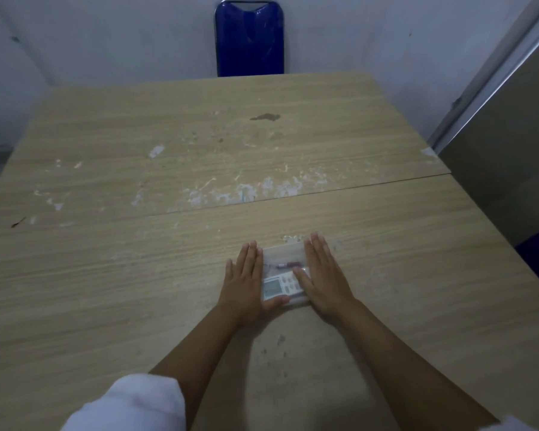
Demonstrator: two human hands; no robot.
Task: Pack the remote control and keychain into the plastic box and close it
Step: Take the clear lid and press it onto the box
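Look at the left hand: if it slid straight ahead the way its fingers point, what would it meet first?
Probably nothing nearby: the left hand points across the bare beige wooden table; beyond its far edge stands the blue chair.

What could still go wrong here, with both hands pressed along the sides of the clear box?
1. The left hand and right hand flank the plastic box; uneven pressure might leave one side of the lid unlatched.
2. The remote control fills the near end, so it may hold the lid up.
3. The keychain lies close behind it and could catch under the rim. Whether the box is sealed cannot be told.
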